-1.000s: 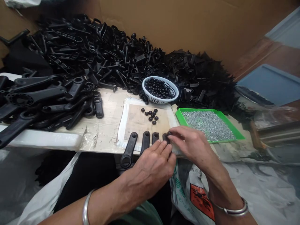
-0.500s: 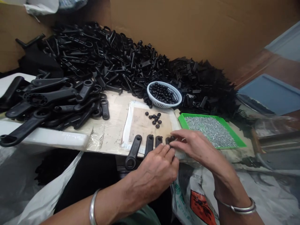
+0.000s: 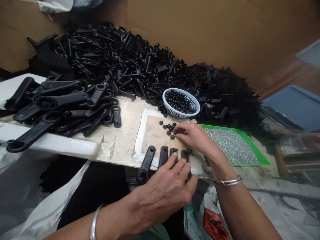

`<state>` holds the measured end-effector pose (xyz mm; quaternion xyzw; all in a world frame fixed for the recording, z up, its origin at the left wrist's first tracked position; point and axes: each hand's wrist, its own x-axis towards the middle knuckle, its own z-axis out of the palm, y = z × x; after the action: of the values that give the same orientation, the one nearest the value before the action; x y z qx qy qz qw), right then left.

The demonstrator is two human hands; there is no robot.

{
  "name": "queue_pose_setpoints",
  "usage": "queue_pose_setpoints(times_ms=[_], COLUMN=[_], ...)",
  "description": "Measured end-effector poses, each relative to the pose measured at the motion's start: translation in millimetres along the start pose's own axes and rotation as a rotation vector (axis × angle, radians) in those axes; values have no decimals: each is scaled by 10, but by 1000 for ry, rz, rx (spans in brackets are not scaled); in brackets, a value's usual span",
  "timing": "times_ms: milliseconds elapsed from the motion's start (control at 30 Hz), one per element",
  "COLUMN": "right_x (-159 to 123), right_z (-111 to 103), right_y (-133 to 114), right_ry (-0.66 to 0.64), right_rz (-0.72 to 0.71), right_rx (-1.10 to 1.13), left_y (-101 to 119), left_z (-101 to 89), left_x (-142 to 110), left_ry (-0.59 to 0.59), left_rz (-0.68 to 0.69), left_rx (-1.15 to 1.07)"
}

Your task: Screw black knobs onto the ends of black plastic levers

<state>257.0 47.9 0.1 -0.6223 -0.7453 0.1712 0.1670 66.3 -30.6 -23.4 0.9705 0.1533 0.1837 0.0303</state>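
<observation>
Several black plastic crank handles (image 3: pixel 147 164) lie side by side across the table's front edge, each with a ring at its near end where visible. My left hand (image 3: pixel 167 186) rests over the right-hand ones, thumb and fingers closed about the fourth handle (image 3: pixel 185 156); its lower part is hidden. A small black round knob (image 3: pixel 189 151) sits by that handle's far end. Beyond them, my right hand (image 3: pixel 191 135) pinches a black knob (image 3: pixel 175 132) at its fingertips, beside a small cluster of loose knobs (image 3: pixel 169 127) on the white-edged mat (image 3: pixel 150 133).
A pale blue basket (image 3: pixel 197 106) of black knobs stands behind the mat. To the right is a green tray (image 3: pixel 262 160) of small metal pins. Black handles (image 3: pixel 65 98) are heaped at left, and a large pile of black parts (image 3: pixel 140 63) lines the cardboard (image 3: pixel 212 30).
My right hand has moved from the fourth handle's far end up to the loose knobs, leaving a knob there. My left hand stays over the handles. The view has shifted slightly.
</observation>
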Motion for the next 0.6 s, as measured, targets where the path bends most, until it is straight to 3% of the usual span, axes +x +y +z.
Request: queue_pose_setpoints(times_ms=[133, 367, 600], right_x=[-170, -494, -665], right_z=[-75, -180, -159], right_y=[33, -24, -52], right_ry=[44, 99, 126], right_rz=[33, 69, 60], right_rx=[154, 580, 503], left_y=[-74, -88, -80], left_z=[-39, 151, 164], left_x=[-104, -259, -249], left_ry=[57, 153, 186], left_rz=[14, -21, -17], left_rx=[24, 152, 147])
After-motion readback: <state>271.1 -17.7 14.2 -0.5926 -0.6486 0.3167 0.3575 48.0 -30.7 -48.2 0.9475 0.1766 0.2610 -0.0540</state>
